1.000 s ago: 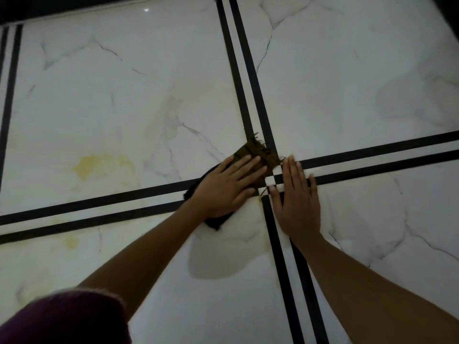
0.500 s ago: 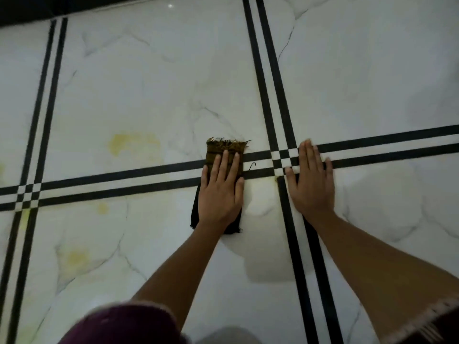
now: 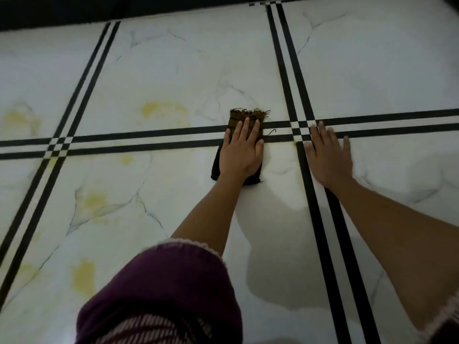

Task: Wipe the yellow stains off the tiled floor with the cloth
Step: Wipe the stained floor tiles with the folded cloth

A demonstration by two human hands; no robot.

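Note:
A folded brown cloth (image 3: pixel 248 116) with a frayed fringe lies across the black double stripe of the white marble tiled floor (image 3: pixel 198 58). My left hand (image 3: pixel 242 151) presses flat on top of it, fingers together, covering most of it. My right hand (image 3: pixel 327 155) rests flat on the bare floor just right of the stripe crossing, fingers apart, holding nothing. Yellow stains lie to the left: a large one (image 3: pixel 164 110) beyond the stripe, another (image 3: pixel 95 199) on the near tile, and one (image 3: pixel 83 275) closer to me.
Black double stripes (image 3: pixel 295 95) cross the floor in a grid. A dark border (image 3: pixel 74 11) runs along the far edge. More faint yellow marks (image 3: pixel 19 120) sit at the far left. My purple sleeve (image 3: pixel 161 294) fills the bottom of the view.
My left hand slid the cloth leftward from the stripe crossing and turned it so the fringe points away. My view shifted left, showing more stained tiles. My right hand stays flat by the crossing.

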